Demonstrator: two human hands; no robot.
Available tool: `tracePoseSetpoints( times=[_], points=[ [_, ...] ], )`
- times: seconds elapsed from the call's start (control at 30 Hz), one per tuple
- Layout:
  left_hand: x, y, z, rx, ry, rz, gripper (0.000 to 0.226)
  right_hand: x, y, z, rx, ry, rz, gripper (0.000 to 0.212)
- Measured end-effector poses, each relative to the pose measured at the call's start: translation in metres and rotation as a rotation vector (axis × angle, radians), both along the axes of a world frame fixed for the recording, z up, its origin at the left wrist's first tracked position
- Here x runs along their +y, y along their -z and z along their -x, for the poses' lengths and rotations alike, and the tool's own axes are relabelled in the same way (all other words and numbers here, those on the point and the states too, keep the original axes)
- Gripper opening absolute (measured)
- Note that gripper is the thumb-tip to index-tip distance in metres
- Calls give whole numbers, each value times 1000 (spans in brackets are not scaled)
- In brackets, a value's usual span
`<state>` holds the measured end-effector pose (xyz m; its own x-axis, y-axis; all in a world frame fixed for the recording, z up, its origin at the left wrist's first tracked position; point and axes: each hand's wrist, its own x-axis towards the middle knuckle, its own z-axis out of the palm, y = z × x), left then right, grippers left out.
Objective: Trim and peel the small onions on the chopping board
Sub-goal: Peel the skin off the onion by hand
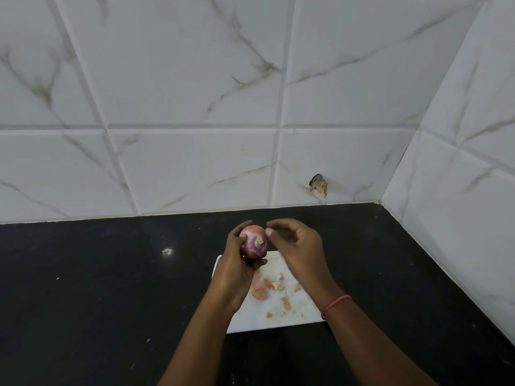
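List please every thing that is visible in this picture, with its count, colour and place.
onion: one, pink-purple, held above the board's far edge
chopping board: one, white, on the counter
peel scraps: several, pale pink-orange, scattered on the board
counter: one, black
wall tiles: white, grey-veined, behind and right
chipped hole: one, brown, low on the wall
thread bracelet: one, orange, right wrist
left hand: grips the onion
right hand: beside the onion, fingers curled

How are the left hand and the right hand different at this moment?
The left hand grips the onion; the right hand holds nothing visible, its fingertips close beside the onion. The right wrist wears an orange thread; the left wrist is bare. Both are raised above the chopping board.
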<state>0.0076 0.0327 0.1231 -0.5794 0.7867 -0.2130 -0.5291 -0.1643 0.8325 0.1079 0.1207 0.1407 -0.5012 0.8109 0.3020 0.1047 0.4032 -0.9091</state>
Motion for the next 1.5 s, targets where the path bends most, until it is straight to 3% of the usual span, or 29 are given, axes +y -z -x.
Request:
tracePoseSetpoints(
  times=[0.33,0.53,0.93,1.17,1.5],
  points=[
    [1,-2,-1,194,-2,83,29,-2,2,5,-158,12,-403,14],
    [0,-2,-4,292,-3,130,26,-2,3,5,-332,-41,-507,10],
    [-3,-5,-6,420,28,193,29,-2,-8,6,-620,-145,-512,28],
    [-4,-6,-9,422,70,168,26,4,-3,1,-477,-94,-411,4],
    [-4,-4,-7,387,69,141,28,4,6,-8,-89,-24,-189,10]
  ],
)
